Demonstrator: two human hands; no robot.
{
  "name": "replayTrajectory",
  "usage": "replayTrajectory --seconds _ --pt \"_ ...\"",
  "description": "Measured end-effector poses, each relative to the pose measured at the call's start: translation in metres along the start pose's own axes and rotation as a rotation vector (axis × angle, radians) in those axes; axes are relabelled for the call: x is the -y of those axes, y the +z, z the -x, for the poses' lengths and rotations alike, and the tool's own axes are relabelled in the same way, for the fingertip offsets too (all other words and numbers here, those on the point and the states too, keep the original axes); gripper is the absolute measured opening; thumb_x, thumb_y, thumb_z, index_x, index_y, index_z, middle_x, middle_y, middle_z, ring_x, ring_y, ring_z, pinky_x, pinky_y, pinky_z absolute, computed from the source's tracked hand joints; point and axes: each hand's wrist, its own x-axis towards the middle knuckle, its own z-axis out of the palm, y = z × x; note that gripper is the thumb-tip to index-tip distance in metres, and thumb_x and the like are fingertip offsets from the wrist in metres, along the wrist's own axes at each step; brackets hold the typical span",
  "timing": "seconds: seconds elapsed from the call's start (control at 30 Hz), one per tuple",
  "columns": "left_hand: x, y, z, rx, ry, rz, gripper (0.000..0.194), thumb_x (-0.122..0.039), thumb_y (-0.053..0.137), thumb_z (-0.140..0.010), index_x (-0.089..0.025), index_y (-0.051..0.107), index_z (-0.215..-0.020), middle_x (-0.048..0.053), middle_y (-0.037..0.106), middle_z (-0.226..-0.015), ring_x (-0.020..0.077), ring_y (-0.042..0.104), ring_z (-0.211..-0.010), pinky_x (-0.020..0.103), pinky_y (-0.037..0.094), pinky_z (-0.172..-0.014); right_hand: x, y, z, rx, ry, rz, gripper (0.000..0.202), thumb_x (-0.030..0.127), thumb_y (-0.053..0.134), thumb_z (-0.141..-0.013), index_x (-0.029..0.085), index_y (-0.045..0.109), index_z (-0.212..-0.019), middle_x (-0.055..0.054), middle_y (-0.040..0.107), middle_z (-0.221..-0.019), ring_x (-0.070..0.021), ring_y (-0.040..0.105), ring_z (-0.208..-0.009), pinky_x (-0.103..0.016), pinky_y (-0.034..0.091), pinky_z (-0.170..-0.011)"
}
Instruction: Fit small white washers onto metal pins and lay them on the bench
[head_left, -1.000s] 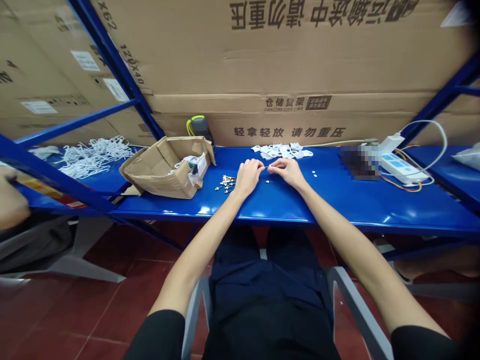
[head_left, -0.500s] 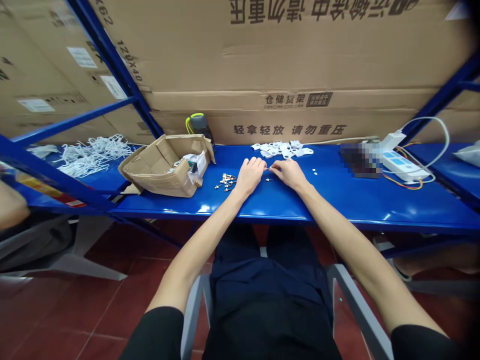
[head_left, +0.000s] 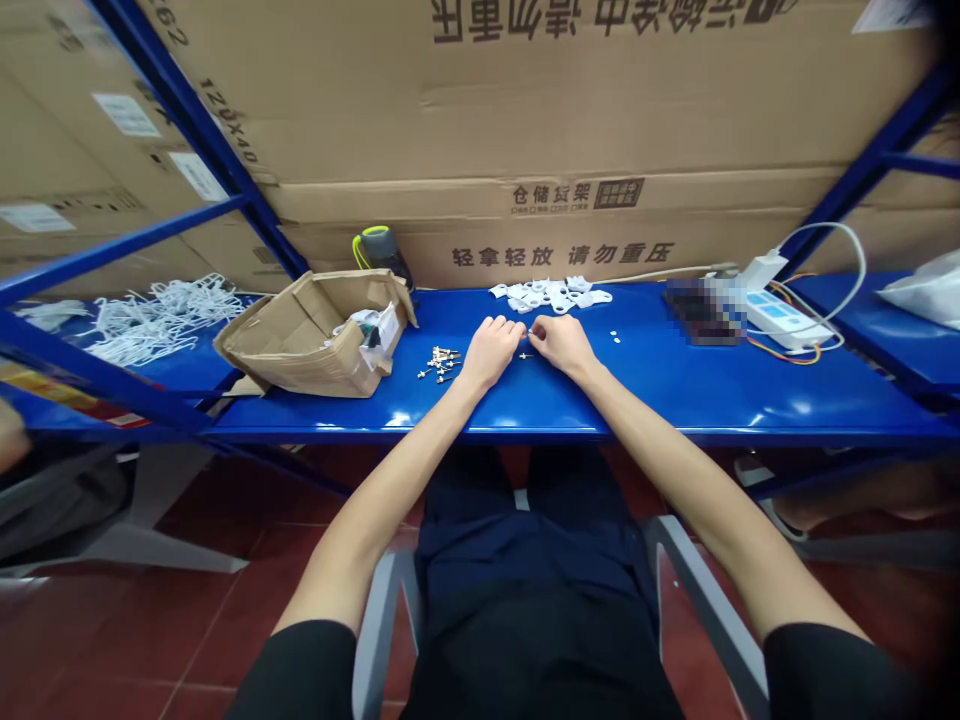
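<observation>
The work at the fingertips looks unfinished: a tiny pale piece shows between the left hand (head_left: 491,352) and the right hand (head_left: 561,343), which nearly meet over the glossy blue metal shelf (head_left: 675,390). The fingers of both are drawn together, but I cannot tell which hand grips the piece. A single small brass-coloured metal pin (head_left: 525,356) lies just on the near side of them. A loose cluster of similar brass-coloured pins (head_left: 441,362) sits left of the left hand — whether any are finished is too small to judge. White ring-shaped plastic parts (head_left: 553,294) lie heaped beyond the hands, apparently unused. The torn brown cardboard box (head_left: 300,365) partly hides its contents; pixelation masks a dark object (head_left: 701,312) at right.
</observation>
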Motion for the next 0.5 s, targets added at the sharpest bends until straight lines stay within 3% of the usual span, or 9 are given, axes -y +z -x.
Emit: replayTrajectory --seconds 0.17,0.3,0.5 --pt "0.006 0.009 0.002 -0.039 0.013 0.141 0.032 -0.028 0.044 -0.113 -0.017 0.073 -0.108 0.012 0.076 -0.095 0.0283 0.065 -0.094 0.040 0.044 -0.083 -0.005 0.008 -0.002 -0.054 0.084 -0.177 0.007 0.017 0.072 -0.088 0.020 0.078 -0.092 -0.006 0.082 -0.088 -0.0242 0.077 -0.085 -0.031 0.053 -0.077" --pt "0.011 0.018 0.003 -0.066 0.032 0.270 0.028 -0.030 0.048 -0.112 -0.021 0.075 -0.109 0.008 0.074 -0.090 0.0259 0.065 -0.092 0.036 0.046 -0.083 -0.008 0.011 -0.003 -0.080 0.052 -0.250 0.003 0.018 0.074 -0.088 0.020 0.076 -0.089 -0.005 0.081 -0.085 -0.0234 0.076 -0.080 -0.031 0.053 -0.076" --pt "0.016 0.021 0.005 -0.125 -0.099 0.385 0.025 -0.032 0.054 -0.110 -0.022 0.077 -0.111 0.008 0.074 -0.096 0.0238 0.067 -0.092 0.034 0.050 -0.085 -0.010 0.007 -0.005 -0.079 0.034 -0.471 0.004 0.023 0.077 -0.088 0.020 0.079 -0.088 -0.006 0.083 -0.089 -0.0232 0.077 -0.082 -0.033 0.058 -0.082"
